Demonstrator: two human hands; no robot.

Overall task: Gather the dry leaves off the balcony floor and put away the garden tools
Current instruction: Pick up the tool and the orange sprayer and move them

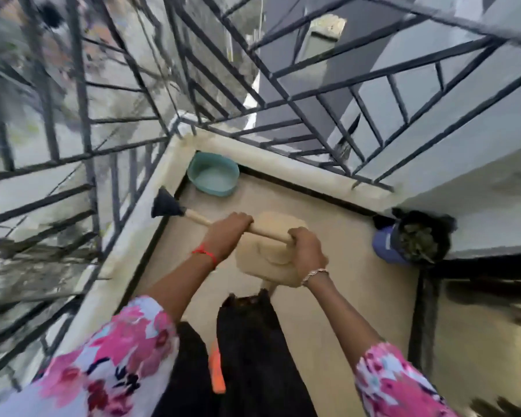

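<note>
Gripping the black-headed, pale wooden-handled tool [268,233] crosswise, your left hand [227,228] and right hand [307,251] have fingers clamped round its handle, likely for steady carrying. Dry leaves fill the black bag [442,225].

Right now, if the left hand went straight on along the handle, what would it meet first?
The left hand would probably meet the tool's dark head first; the parapet ledge lies just beyond, though depth is unclear.

Black trousers [247,341] on the person, white sleeves [112,356] flowered pink and red either side of them, and beyond them a red thread [206,255] on the left wrist, a pale bracelet [315,273] on the right
</note>
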